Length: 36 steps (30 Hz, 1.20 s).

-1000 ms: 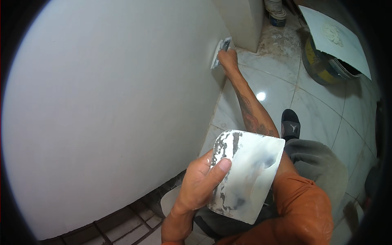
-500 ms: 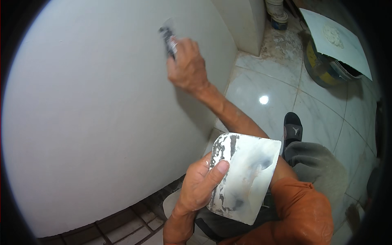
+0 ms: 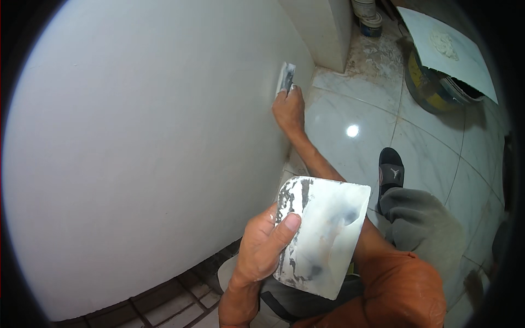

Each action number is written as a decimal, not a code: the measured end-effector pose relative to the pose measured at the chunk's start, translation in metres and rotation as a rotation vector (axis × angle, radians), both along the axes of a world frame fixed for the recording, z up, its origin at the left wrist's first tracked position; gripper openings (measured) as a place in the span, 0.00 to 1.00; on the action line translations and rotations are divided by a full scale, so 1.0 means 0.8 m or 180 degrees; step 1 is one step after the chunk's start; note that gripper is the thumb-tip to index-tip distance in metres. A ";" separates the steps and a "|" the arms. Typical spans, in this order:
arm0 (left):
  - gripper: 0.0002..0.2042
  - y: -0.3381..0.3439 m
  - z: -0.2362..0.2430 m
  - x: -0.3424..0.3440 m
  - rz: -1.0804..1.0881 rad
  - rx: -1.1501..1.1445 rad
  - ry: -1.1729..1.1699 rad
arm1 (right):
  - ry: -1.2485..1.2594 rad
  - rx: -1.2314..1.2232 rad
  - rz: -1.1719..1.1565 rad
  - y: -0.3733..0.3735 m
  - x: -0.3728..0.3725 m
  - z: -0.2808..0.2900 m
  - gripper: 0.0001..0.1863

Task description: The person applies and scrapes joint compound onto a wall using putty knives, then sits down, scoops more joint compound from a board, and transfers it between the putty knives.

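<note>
My left hand [image 3: 262, 246] grips a flat plate [image 3: 331, 235] smeared with white paste, its thumb lying over the dark, paste-crusted edge. The plate is held out over my lap, in front of my right upper arm. Further off, my right hand [image 3: 290, 109] is closed around a putty knife [image 3: 287, 77], whose paste-coated blade is at the white wall [image 3: 153, 136], close to its right-hand end. Whether the blade's whole edge touches the wall I cannot tell.
At the upper right a white board [image 3: 465, 57] with a heap of paste [image 3: 444, 44] lies across a bucket [image 3: 424, 87]. Smaller tubs [image 3: 371, 24] stand beside the pillar [image 3: 325, 33]. My sandalled foot [image 3: 391, 172] rests on the marble-patterned tile floor [image 3: 350, 106].
My right hand has moved right and down along the wall with the putty knife, toward the corner. The left hand and its plate have shifted only slightly left.
</note>
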<state>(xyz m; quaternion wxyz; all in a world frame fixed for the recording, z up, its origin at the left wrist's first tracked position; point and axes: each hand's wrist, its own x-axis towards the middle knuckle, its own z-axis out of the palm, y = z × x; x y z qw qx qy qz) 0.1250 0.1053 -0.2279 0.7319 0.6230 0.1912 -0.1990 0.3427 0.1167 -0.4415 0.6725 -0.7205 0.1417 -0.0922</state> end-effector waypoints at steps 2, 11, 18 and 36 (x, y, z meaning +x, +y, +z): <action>0.18 0.002 0.002 0.000 -0.0004 0.0039 -0.0019 | 0.0271 0.0043 0.0170 0.001 0.018 -0.015 0.16; 0.19 0.002 0.004 -0.003 0.0027 0.0155 -0.0028 | -0.0785 -0.0210 0.0178 0.026 -0.005 0.051 0.16; 0.20 0.003 0.008 -0.002 0.0001 0.0141 0.0046 | -0.2955 -0.0306 0.0382 0.039 -0.086 0.122 0.28; 0.19 0.001 0.009 0.003 0.0024 -0.0035 0.0009 | -0.1869 -0.0270 -0.0415 -0.027 0.072 0.103 0.15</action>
